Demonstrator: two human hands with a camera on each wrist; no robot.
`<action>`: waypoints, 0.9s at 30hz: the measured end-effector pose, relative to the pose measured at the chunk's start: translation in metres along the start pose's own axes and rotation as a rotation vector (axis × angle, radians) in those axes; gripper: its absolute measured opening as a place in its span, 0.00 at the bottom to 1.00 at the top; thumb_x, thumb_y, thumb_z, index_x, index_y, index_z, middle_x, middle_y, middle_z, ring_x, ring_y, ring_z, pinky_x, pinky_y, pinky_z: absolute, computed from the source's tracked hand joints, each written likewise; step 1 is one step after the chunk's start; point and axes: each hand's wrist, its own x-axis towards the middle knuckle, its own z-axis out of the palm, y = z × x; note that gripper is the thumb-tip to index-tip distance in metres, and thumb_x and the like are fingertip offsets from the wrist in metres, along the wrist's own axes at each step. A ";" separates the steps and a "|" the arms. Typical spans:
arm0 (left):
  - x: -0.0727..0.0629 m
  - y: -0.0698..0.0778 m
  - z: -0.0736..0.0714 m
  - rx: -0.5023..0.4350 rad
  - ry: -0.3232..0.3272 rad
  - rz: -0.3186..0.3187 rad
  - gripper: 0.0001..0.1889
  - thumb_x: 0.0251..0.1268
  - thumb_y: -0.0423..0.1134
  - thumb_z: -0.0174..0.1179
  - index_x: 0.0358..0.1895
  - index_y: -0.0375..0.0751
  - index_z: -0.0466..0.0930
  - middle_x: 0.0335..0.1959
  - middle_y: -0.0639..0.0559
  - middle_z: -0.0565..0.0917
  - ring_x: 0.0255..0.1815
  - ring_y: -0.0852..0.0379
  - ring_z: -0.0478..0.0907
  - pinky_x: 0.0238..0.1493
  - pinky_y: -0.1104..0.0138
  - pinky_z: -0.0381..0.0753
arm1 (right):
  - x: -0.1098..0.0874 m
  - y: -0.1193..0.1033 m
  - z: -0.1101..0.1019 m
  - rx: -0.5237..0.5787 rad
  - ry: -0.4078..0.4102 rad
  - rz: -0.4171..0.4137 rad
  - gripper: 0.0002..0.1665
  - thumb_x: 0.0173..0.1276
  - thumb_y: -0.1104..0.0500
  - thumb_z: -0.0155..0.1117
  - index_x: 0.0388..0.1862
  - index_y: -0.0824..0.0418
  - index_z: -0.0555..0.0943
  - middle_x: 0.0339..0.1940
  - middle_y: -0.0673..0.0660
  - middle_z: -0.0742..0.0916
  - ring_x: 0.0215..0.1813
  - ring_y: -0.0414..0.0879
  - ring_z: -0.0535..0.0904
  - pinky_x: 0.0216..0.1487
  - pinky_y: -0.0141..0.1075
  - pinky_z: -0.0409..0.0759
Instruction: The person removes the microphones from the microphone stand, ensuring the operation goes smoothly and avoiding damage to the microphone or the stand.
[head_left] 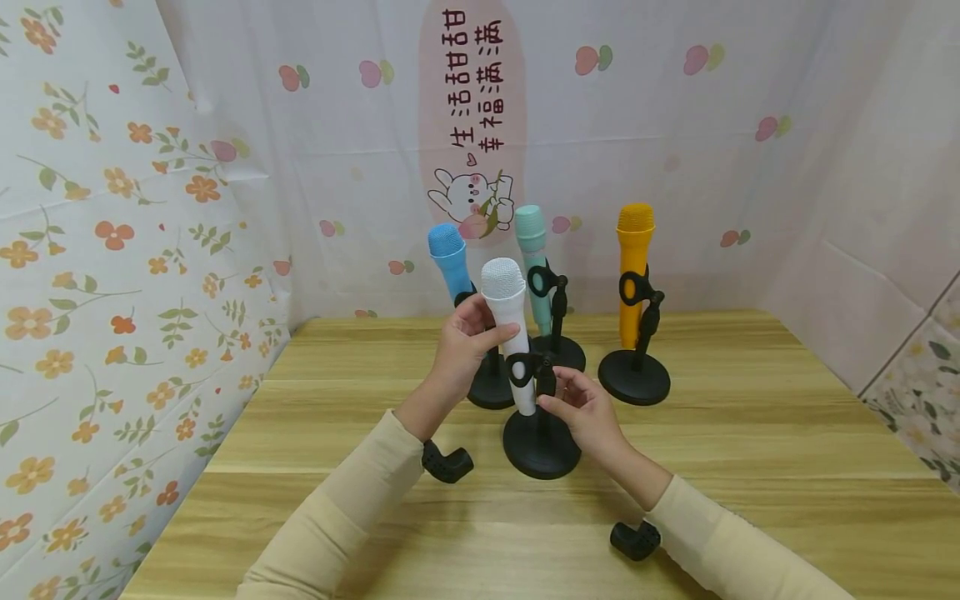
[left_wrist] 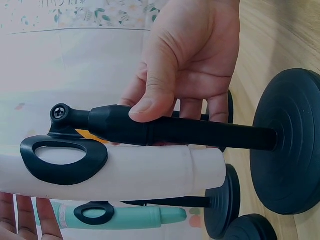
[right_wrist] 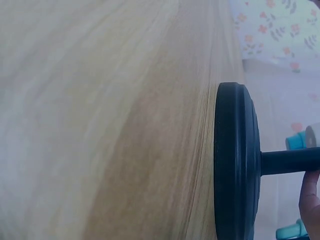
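Note:
In the head view a white microphone (head_left: 501, 283) leans upright in the black ring clip of a desk stand (head_left: 542, 454). My left hand (head_left: 457, 346) grips the microphone's upper body, thumb across its front. My right hand (head_left: 591, 421) pinches the stand's stem just below the clip joint. In the left wrist view the microphone (left_wrist: 145, 172) passes through the ring, and the right thumb (left_wrist: 150, 102) lies against the stem. The right wrist view shows the round base (right_wrist: 235, 165) on the table, with part of a hand (right_wrist: 310, 205) at the right edge.
Behind stand a blue microphone (head_left: 450, 258), a mint green one (head_left: 531, 229) and, farther right, an orange one (head_left: 636, 237), each on a black stand. Two short black bent pieces (head_left: 447, 464) lie or hang near the forearms. A printed cloth (head_left: 360, 167) rises behind the wooden table (head_left: 750, 433).

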 end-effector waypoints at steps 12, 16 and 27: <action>0.000 0.003 -0.003 -0.012 0.007 0.000 0.22 0.61 0.23 0.62 0.59 0.32 0.73 0.52 0.45 0.82 0.48 0.53 0.77 0.57 0.56 0.76 | 0.000 0.000 0.001 0.018 0.004 -0.011 0.23 0.63 0.68 0.69 0.57 0.69 0.76 0.44 0.57 0.81 0.45 0.46 0.76 0.50 0.28 0.76; 0.000 0.004 -0.003 -0.015 0.018 -0.012 0.22 0.61 0.23 0.62 0.59 0.33 0.73 0.52 0.45 0.81 0.48 0.53 0.77 0.57 0.55 0.76 | 0.000 0.000 0.001 0.021 0.003 -0.008 0.23 0.63 0.68 0.68 0.57 0.69 0.76 0.44 0.57 0.81 0.45 0.46 0.76 0.49 0.28 0.76; 0.000 0.005 -0.002 -0.048 0.035 -0.014 0.21 0.62 0.24 0.61 0.59 0.34 0.74 0.53 0.45 0.81 0.49 0.53 0.77 0.55 0.55 0.77 | 0.000 0.001 0.000 0.010 0.011 0.005 0.24 0.63 0.68 0.69 0.58 0.68 0.76 0.43 0.56 0.80 0.45 0.48 0.74 0.48 0.28 0.76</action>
